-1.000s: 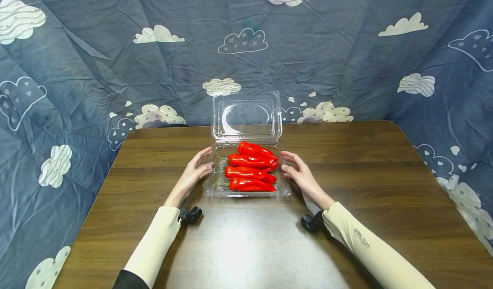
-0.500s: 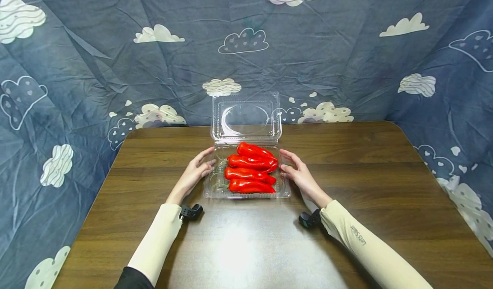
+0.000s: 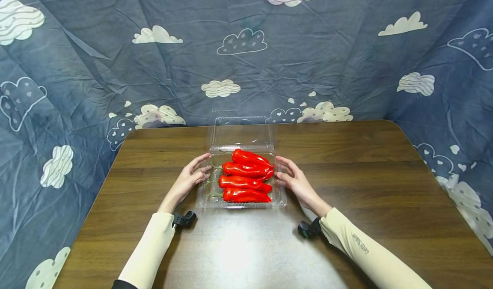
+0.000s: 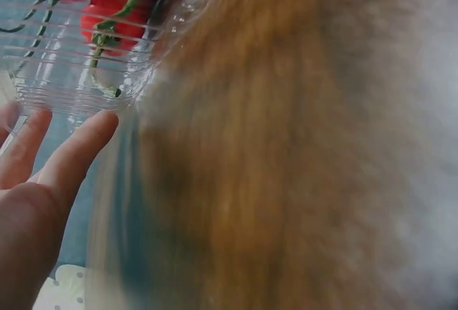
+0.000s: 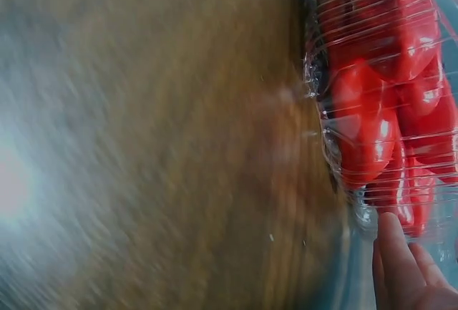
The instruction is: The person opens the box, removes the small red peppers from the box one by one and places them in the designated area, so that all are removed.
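A clear plastic clamshell container (image 3: pixel 209 202) sits on the table, its lid (image 3: pixel 242 137) swung back on the far side. Several long red peppers (image 3: pixel 246 182) with green stems lie side by side inside. My left hand (image 3: pixel 185 183) rests its fingertips against the container's left end wall. From the other side, my right hand (image 3: pixel 298 184) touches the right wall with fingers extended. In the left wrist view, the thumb (image 4: pixel 82 149) meets the ribbed end wall beside the pepper stems. Pepper tips show through the ribbed plastic above the right fingers (image 5: pixel 395 249) in the right wrist view.
The brown wood-grain table (image 3: pixel 366 165) stretches out to both sides, with a bright glare in front of the container. Behind it hangs a blue cloud-patterned cloth (image 3: pixel 327 66). Each wrist wears a black strapped-on camera (image 3: pixel 185 218).
The container has shifted toward me and slightly left, with both hands staying at its sides. Its lid has tipped further back and sits lower in the head view.
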`<action>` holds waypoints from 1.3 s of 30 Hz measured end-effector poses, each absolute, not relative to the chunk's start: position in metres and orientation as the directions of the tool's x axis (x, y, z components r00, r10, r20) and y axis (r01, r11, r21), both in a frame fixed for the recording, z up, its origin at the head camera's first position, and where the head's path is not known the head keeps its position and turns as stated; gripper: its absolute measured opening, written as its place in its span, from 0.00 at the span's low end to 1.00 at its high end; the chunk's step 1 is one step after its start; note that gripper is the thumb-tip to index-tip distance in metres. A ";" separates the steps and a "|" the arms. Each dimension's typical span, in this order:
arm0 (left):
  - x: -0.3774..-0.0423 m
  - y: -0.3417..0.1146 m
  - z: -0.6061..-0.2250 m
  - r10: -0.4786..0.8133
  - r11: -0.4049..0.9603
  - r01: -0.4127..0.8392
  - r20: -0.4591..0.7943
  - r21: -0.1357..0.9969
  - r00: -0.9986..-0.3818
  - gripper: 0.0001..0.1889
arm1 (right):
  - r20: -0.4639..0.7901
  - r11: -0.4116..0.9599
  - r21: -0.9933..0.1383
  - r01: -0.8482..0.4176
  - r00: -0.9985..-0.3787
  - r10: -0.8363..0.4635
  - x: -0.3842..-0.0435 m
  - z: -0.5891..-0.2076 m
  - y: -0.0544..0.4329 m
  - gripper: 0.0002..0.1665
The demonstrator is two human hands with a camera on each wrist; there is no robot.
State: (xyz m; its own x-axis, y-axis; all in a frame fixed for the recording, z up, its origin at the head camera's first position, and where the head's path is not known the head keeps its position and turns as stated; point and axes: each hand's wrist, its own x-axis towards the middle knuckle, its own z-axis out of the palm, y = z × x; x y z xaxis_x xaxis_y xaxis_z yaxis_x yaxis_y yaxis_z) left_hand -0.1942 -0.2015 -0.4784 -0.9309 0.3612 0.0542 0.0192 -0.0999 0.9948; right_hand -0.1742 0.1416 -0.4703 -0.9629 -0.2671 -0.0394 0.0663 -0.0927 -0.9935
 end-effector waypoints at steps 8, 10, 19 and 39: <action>-0.182 -0.212 -0.478 0.362 -0.100 0.032 0.066 0.994 -0.930 0.34 | -0.052 -0.092 -0.992 0.081 -0.957 -0.286 -0.162 -0.468 0.134 0.33; -0.180 -0.214 -0.478 0.358 -0.098 0.028 0.062 0.995 -0.932 0.34 | -0.058 -0.088 -0.992 0.086 -0.955 -0.291 -0.160 -0.468 0.132 0.33; -0.171 -0.224 -0.477 0.375 -0.102 0.030 0.067 0.994 -0.925 0.34 | -0.056 -0.090 -0.992 0.088 -0.949 -0.310 -0.154 -0.469 0.127 0.33; -0.171 -0.235 -0.479 0.449 -0.088 0.086 0.116 0.992 -0.886 0.33 | -0.020 -0.096 -0.994 0.051 -0.956 -0.294 -0.158 -0.459 0.133 0.30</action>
State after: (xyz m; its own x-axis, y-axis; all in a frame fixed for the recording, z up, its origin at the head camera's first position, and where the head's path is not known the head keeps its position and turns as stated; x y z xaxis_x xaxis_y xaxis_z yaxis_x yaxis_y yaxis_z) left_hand -0.1714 -0.2348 -0.4794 -0.8859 0.4490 0.1164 0.0856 -0.0883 0.9924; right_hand -0.1581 0.1330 -0.4591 -0.9557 -0.2937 -0.0203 0.0507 -0.0962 -0.9941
